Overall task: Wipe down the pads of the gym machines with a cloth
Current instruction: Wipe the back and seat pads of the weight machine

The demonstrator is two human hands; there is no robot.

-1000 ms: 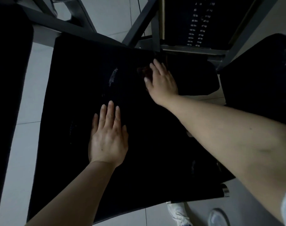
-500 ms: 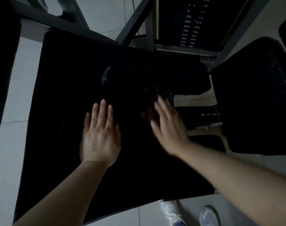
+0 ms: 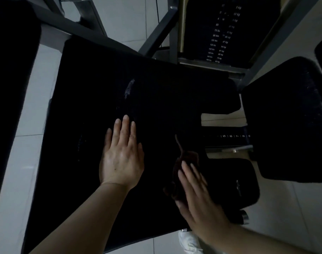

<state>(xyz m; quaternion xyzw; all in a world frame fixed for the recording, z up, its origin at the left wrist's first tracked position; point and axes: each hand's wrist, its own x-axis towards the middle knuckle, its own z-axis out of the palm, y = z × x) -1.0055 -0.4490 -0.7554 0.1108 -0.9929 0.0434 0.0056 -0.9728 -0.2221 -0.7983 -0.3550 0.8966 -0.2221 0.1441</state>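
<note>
Dark cloth (image 3: pixel 182 173) mostly hidden under right hand (image 3: pixel 202 197), perhaps bunched; edges blurred.

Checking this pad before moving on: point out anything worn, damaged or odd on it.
A pale scuffed streak marks the big black pad beyond the left hand; it could be wear or residue. Nothing else stands out.

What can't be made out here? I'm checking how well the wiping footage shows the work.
- Cloth, head view: mostly under the right hand; dark, so its edges merge into the pad.
- Weight labels: too small and blurred to read reliably.
- Shoe: cut off by the bottom edge.
- Pad's cleanliness: too dim to judge, beyond one pale smear.
</note>
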